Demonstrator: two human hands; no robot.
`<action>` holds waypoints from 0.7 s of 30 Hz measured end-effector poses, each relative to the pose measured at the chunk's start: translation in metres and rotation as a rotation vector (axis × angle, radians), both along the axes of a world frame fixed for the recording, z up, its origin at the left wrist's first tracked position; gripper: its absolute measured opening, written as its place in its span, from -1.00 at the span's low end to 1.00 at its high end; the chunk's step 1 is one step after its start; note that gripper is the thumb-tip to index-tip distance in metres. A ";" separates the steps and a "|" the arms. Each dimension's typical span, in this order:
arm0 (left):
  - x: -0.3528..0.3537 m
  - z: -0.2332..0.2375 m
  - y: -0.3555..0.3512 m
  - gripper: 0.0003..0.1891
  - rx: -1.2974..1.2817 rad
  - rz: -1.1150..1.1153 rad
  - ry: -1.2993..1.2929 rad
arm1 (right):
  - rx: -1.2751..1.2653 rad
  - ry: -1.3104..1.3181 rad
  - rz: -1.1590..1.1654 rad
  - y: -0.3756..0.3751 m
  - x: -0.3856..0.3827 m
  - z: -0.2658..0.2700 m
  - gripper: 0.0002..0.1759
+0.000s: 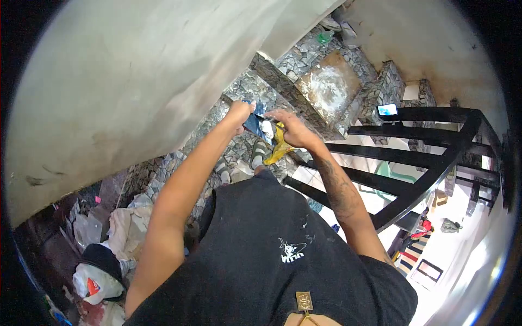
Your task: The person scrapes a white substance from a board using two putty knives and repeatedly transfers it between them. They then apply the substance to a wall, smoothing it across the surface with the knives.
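Observation:
My left hand (240, 115) is closed in a fist round the edge of a dark blue, flat, flexible-looking piece (253, 126), whose exact kind I cannot make out. A lump of white paste (267, 128) shows beside it, between my two hands. On the right, my right hand (293, 130) curves with its fingers reaching left over the paste. A crumpled yellow plastic bag (279, 149) hangs at its thumb side and appears gripped there; the exact grip is partly hidden. My feet, in striped sandals (258, 154), stand below on the stone-patterned floor.
A large pale wall (136, 70) slants close on my left. Black stair treads with a railing (424, 179) curve along my right. A board smeared with white (329, 87) lies ahead, near a lit phone (387, 110). Bags and a dark bucket (100, 261) crowd the lower left.

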State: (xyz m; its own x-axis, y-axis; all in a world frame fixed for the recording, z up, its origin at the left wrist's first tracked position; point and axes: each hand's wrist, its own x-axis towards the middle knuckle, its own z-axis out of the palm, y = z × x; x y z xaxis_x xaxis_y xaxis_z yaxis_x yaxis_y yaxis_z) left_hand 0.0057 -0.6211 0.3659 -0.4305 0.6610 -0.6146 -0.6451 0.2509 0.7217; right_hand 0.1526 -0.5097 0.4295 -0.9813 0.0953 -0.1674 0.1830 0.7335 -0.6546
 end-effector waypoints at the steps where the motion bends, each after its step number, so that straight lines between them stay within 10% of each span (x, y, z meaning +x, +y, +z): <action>1: -0.002 0.003 -0.001 -0.80 -0.093 -0.045 0.037 | -0.056 0.018 -0.027 -0.004 0.001 -0.012 -0.36; 12: -0.016 -0.082 0.020 -0.89 -0.298 -0.093 -0.149 | -0.226 -0.055 0.008 0.001 0.011 -0.072 -0.35; 21: -0.061 -0.080 0.030 -0.68 -0.085 -0.037 -0.129 | -0.622 -0.165 -0.022 0.033 0.023 0.070 -0.29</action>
